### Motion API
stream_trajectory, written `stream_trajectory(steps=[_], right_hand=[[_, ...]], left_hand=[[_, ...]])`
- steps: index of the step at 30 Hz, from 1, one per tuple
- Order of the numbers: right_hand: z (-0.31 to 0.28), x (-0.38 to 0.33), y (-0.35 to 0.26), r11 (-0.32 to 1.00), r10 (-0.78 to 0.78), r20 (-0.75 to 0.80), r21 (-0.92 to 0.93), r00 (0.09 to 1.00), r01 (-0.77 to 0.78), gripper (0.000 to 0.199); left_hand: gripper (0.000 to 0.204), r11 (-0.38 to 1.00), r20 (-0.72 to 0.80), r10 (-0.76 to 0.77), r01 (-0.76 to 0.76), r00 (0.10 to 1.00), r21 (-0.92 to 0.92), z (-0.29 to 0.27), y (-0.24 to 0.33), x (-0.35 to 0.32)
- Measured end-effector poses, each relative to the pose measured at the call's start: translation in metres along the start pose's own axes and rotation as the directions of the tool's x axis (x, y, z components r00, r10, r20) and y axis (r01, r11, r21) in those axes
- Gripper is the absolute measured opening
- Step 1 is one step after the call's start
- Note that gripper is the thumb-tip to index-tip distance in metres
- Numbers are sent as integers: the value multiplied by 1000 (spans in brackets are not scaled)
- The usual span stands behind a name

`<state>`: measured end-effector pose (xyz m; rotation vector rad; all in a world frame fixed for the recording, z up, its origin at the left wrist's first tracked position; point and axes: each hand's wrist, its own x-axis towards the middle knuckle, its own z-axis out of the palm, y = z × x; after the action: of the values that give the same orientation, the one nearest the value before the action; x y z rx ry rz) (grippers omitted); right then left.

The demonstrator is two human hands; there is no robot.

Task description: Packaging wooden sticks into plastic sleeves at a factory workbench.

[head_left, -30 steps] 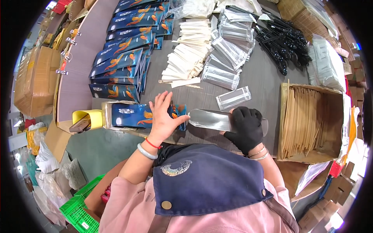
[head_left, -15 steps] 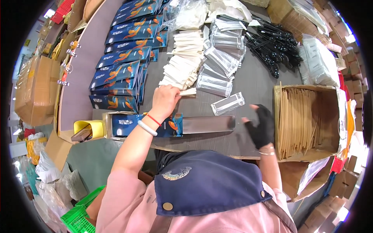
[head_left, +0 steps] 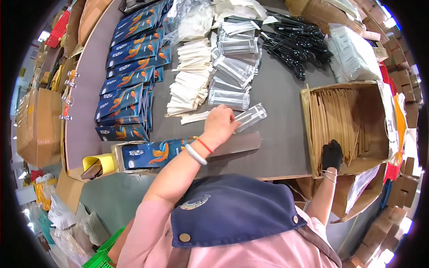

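My left hand point(head_left: 219, 125), bare and with a pale bangle at its wrist, is closed at the left end of a clear plastic packet point(head_left: 253, 117). A white paper strip point(head_left: 195, 118) lies flat, its right end beside that hand. Beneath my left forearm is an open tray point(head_left: 117, 157) with dark blue printed pouches point(head_left: 154, 154). My right hand point(head_left: 332, 155), in a black fingerless glove, reaches into a cardboard box point(head_left: 306, 107) at the right. Its fingers are drawn together against a row of brown paper sleeves point(head_left: 333, 120); what they grip, if anything, is hidden.
Blue pouches point(head_left: 123, 105) stand stacked at the left, beside white strips point(head_left: 190, 85) and clear packets point(head_left: 230, 96). Black plastic utensils point(head_left: 295, 44) lie farther back, next to a white wrapped bundle point(head_left: 357, 56). A yellow container point(head_left: 98, 165) stands at the table's left corner.
My left hand has left the white strip and moved right to the clear packet. My right hand has gone from above the table into the box of brown sleeves. The view has shifted slightly.
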<state>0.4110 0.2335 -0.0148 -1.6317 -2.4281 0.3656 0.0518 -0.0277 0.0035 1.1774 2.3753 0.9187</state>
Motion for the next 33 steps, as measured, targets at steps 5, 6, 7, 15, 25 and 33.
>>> stream_trajectory(steps=[5,6,7,15,25,33], right_hand=[[0,-8,-10,996,92,31,-16,995,-92,24],[3,-10,-14,997,71,-23,34,997,-70,24],[1,-11,-19,997,80,-16,-4,997,-81,24],[-41,-15,-50,947,232,-239,278,943,-163,20],[2,-48,-180,713,-679,202,412,706,567,21],[67,-74,-251,413,-889,84,570,450,710,18]], left_hand=[[27,978,92,18,-37,996,204,16,5,13],[28,981,138,-11,-16,990,194,16,1,16],[28,986,156,-9,-17,988,166,16,0,17],[21,978,259,-64,112,964,-176,-60,16,9],[63,964,82,160,-174,984,201,-80,-11,-83],[75,956,104,160,-180,982,233,-62,-7,-97]])
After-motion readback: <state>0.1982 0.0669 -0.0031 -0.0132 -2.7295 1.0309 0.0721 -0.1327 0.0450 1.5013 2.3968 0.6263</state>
